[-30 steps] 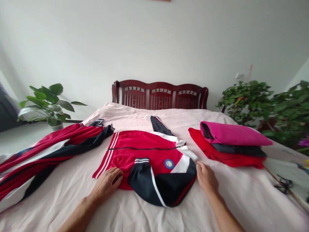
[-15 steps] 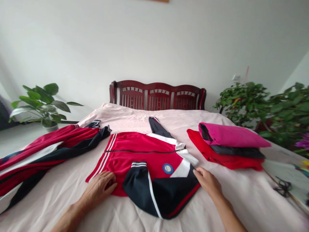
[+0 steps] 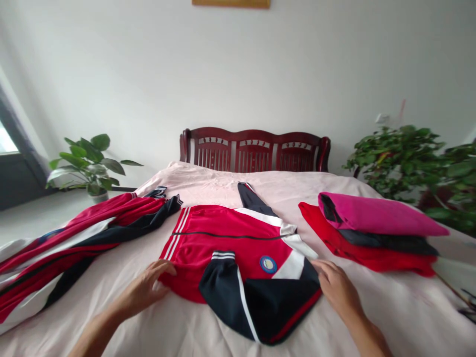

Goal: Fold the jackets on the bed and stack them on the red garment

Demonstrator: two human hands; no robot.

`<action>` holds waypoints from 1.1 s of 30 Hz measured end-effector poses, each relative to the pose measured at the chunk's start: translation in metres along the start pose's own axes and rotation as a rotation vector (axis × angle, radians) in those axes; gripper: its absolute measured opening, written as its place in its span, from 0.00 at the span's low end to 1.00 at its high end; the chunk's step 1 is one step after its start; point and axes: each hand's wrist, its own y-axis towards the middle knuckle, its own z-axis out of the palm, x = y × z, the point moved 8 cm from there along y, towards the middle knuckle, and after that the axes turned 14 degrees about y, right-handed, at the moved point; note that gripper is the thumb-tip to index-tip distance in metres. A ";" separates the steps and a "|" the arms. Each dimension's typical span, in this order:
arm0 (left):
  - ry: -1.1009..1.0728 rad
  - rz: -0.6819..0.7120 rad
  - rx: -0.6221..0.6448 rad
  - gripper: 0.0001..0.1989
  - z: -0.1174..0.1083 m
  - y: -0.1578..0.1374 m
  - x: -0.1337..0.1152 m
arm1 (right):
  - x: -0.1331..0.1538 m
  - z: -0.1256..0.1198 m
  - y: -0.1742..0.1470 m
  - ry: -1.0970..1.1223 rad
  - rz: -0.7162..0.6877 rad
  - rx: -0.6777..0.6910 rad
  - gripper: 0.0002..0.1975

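A red zip-up track jacket (image 3: pixel 223 223) lies spread on the bed, its hem to the left and its white collar to the right. The near navy sleeve (image 3: pixel 267 297) is folded back across the front, its striped cuff beside the round blue badge. The far sleeve stretches away toward the headboard. My left hand (image 3: pixel 148 282) is closed at the near corner of the hem, fingers on top of the cloth. At the near shoulder, my right hand (image 3: pixel 336 282) pinches the jacket's edge between fingers and thumb.
Unfolded red, navy and white garments (image 3: pixel 92 238) lie on the left. A folded stack with a magenta piece (image 3: pixel 379 213) on top sits on the right. Behind are a wooden headboard (image 3: pixel 253 148) and potted plants (image 3: pixel 89 163) on both sides.
My left hand has shifted from lying on the red cloth to the hem's near corner. My right hand stays at the shoulder. The camera view has turned slightly left and up.
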 end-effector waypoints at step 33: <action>-0.160 -0.079 -0.056 0.12 0.017 -0.002 0.046 | 0.296 0.079 -0.070 0.663 -0.613 0.699 0.28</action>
